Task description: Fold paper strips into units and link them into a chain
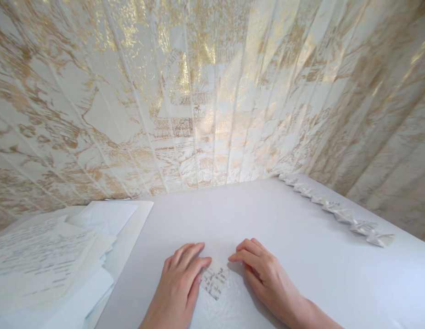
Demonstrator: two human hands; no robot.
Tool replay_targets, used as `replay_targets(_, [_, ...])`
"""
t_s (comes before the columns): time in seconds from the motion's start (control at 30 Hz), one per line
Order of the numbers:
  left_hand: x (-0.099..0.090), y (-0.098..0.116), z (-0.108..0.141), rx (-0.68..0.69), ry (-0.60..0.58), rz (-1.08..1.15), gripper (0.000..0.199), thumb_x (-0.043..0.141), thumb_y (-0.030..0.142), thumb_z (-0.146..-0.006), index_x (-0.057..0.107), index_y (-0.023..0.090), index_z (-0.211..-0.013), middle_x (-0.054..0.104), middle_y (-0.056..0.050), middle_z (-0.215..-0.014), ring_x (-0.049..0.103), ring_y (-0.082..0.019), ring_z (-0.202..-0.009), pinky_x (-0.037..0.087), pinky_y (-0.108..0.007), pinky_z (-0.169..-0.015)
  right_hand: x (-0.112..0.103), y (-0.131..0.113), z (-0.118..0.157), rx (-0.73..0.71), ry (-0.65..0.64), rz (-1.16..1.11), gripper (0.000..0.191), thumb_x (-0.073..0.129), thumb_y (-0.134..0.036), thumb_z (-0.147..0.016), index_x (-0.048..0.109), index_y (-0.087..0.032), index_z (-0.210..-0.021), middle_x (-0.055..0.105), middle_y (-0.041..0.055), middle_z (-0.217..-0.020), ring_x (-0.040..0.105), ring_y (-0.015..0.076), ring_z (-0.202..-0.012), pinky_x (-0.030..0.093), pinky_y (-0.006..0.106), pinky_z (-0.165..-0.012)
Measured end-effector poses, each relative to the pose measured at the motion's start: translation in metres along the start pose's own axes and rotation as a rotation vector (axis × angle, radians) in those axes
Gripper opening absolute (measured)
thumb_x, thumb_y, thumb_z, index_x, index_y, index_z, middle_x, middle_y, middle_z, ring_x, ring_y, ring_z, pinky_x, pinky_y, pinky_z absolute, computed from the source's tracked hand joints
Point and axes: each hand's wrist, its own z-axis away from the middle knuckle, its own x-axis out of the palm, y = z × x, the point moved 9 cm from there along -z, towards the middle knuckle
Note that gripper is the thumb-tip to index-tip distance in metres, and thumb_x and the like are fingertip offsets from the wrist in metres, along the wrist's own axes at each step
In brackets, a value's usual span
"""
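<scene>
A small folded paper [215, 279] with dark handwriting lies flat on the white table, its corners pointing up and down like a diamond. My left hand [183, 281] rests at its left edge, fingers apart, with the index finger and thumb touching or nearly touching the paper. To the right of the paper is my right hand [263, 269], its fingers slightly bent and apart, holding nothing. A narrow gap shows between the right fingertips and the paper.
Written and blank sheets [44, 260] are piled at the left of the table [212, 210]. Several folded paper pieces [339, 214] form a row along the right back edge. A gold-patterned curtain [199, 91] hangs behind.
</scene>
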Motion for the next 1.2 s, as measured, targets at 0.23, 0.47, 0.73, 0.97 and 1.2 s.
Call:
replay_targets(0.23, [-0.001,0.022,-0.002,0.131,-0.012,-0.033,0.032,0.044,0.007,-0.088,0.058,0.025,-0.111,0.063,-0.003,-0.132,0.053,-0.022,-0.126,0.049,-0.04,-0.098,0.019,-0.007,-0.004,0.092,-0.114,0.009,0.033,0.068,-0.004,-0.077,0.068,-0.022,-0.104,0.06,0.0049,-0.103,0.053,0.023,-0.096,0.045,0.038,-0.088])
replay_targets(0.47, [-0.009,0.024,0.0,0.035,-0.08,-0.021,0.04,0.061,0.011,-0.075,0.061,0.025,-0.112,0.069,-0.003,-0.109,0.061,-0.025,-0.103,0.051,-0.037,-0.087,0.024,-0.013,-0.004,0.074,-0.17,-0.039,0.036,0.07,-0.005,-0.075,0.067,-0.023,-0.106,0.059,0.0048,-0.107,0.052,0.0227,-0.102,0.043,0.037,-0.093])
replay_targets(0.73, [-0.009,0.019,-0.003,-0.185,-0.102,0.611,0.008,0.056,0.024,-0.086,0.059,0.025,-0.08,0.063,0.003,-0.079,0.062,-0.015,-0.077,0.048,-0.025,-0.073,0.033,-0.016,0.002,0.072,-0.058,-0.351,0.026,0.072,-0.007,-0.068,0.059,-0.021,-0.085,0.063,0.0013,-0.098,0.059,0.0177,-0.09,0.047,0.028,-0.083])
replay_targets(0.97, [-0.013,0.007,0.002,-0.209,0.106,0.559,0.026,0.056,0.003,-0.072,0.054,0.026,-0.084,0.062,0.004,-0.09,0.061,-0.014,-0.086,0.048,-0.024,-0.079,0.008,-0.044,0.004,-0.29,0.069,0.023,0.02,0.046,-0.001,-0.081,0.049,-0.021,-0.076,0.063,0.0015,-0.082,0.053,0.0149,-0.07,0.04,0.026,-0.066])
replay_targets(1.2, [0.005,0.019,0.003,-0.062,-0.059,0.23,0.03,0.048,-0.004,-0.072,0.052,0.024,-0.079,0.063,0.003,-0.087,0.06,-0.017,-0.086,0.048,-0.027,-0.075,0.022,-0.027,0.003,-0.195,-0.059,0.32,0.025,0.057,0.002,-0.077,0.056,-0.021,-0.084,0.062,0.0022,-0.092,0.051,0.018,-0.079,0.039,0.029,-0.071])
